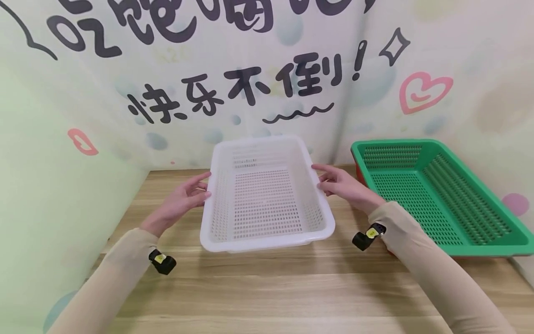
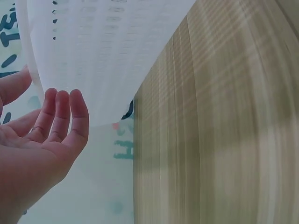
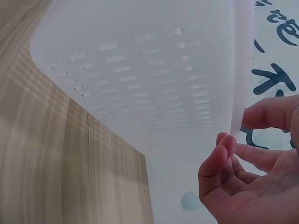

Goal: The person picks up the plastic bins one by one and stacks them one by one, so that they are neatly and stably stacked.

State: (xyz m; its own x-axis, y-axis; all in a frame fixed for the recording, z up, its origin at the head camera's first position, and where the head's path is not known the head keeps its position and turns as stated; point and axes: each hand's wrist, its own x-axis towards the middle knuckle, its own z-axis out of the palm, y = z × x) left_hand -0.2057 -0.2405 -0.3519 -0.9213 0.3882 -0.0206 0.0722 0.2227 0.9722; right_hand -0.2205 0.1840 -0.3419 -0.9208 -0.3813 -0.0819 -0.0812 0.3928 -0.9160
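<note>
A white rectangular plastic basket [image 1: 267, 241] with slotted walls and floor is held between both hands, tilted so its inside faces the head view. My left hand [image 1: 183, 197] grips the rim on its left side; in the left wrist view the thumb touches the rim and the curled fingers [image 2: 79, 107] are beside the outer wall. On the opposite side my right hand [image 1: 344, 185] pinches the rim, its fingertips [image 3: 228, 142] bent in under the edge. From both wrist views the basket's outer wall [image 3: 140, 84] stands above the wooden table.
At the right of the table [image 1: 250, 297] stands a green slotted basket [image 1: 479, 250], with a red edge [image 1: 359, 174] showing beneath it. A white wall covering [image 1: 233, 120] with dark lettering rises behind the table and along its left side.
</note>
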